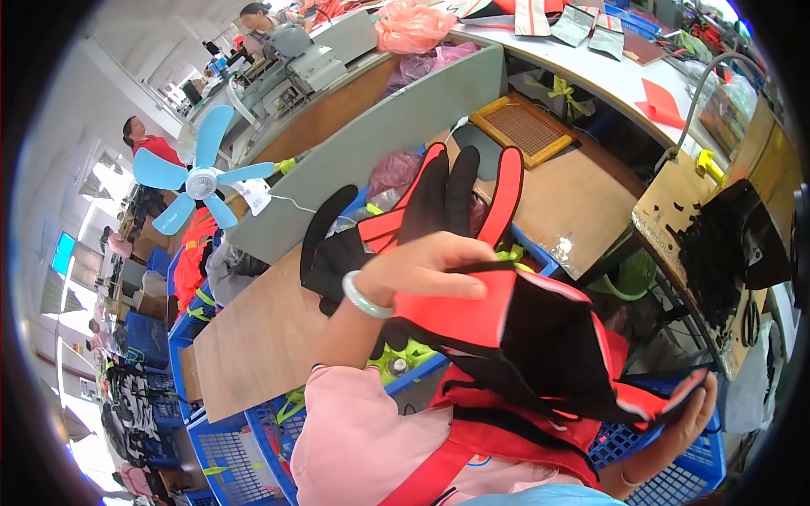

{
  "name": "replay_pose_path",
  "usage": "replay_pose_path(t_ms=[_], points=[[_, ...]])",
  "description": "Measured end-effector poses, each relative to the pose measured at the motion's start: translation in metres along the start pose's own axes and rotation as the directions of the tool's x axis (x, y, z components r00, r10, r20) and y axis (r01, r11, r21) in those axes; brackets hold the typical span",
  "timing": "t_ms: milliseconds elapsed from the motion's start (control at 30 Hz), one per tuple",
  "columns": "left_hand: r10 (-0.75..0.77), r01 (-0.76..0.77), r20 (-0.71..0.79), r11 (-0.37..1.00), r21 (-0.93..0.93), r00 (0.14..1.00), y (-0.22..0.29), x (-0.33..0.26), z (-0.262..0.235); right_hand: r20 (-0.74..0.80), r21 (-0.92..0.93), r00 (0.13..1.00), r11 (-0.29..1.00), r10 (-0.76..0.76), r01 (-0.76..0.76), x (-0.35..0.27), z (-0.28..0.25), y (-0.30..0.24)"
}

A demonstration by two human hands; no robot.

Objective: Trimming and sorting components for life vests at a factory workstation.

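Observation:
I hold a black and bright coral sewn fabric piece [553, 337] with padded-looking panels and coral edging, spread between my hands in front of me. My left hand [439, 268], below a pale green bangle, grips its upper left edge, thumb on the coral panel. At lower right, the fingers of my right hand [699, 403] are closed on its far right edge. Beyond my left hand lie several long black and coral strap-like strips [460, 194] with rounded ends; whether they join the held piece is hidden by my hand.
A brown board [261, 341] lies across blue crates [228, 451] at left. A blue fan [201, 181] stands by the grey partition [371, 156]. A wooden-framed screen [521, 129] rests on a brown board. Black scraps [713, 253] cover a surface at right. People sit and stand farther back.

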State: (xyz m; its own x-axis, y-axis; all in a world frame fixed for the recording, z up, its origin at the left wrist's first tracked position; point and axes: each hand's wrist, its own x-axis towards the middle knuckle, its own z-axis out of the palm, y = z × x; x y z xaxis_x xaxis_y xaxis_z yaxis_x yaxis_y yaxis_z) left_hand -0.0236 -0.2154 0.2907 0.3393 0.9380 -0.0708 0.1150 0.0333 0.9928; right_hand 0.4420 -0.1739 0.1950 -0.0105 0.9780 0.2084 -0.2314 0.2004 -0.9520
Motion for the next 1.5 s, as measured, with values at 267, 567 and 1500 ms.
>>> replay_pose_path(t_ms=[267,567,1500], points=[[0.207,-0.188,0.009,0.868,0.460,0.978,0.003,0.088,-0.007,-0.150,-0.693,0.966,0.719,-0.210,0.049,0.018,-0.124,-0.023],[0.258,-0.440,0.448,0.817,0.372,0.856,-0.012,0.213,0.053,-0.060,-0.641,0.983,0.761,-0.176,0.097,0.055,-0.058,-0.025],[0.119,-0.134,0.321,0.991,0.024,0.940,-0.003,0.352,0.201,0.183,-0.750,0.983,0.643,-0.019,0.152,0.154,-0.070,-0.044]])
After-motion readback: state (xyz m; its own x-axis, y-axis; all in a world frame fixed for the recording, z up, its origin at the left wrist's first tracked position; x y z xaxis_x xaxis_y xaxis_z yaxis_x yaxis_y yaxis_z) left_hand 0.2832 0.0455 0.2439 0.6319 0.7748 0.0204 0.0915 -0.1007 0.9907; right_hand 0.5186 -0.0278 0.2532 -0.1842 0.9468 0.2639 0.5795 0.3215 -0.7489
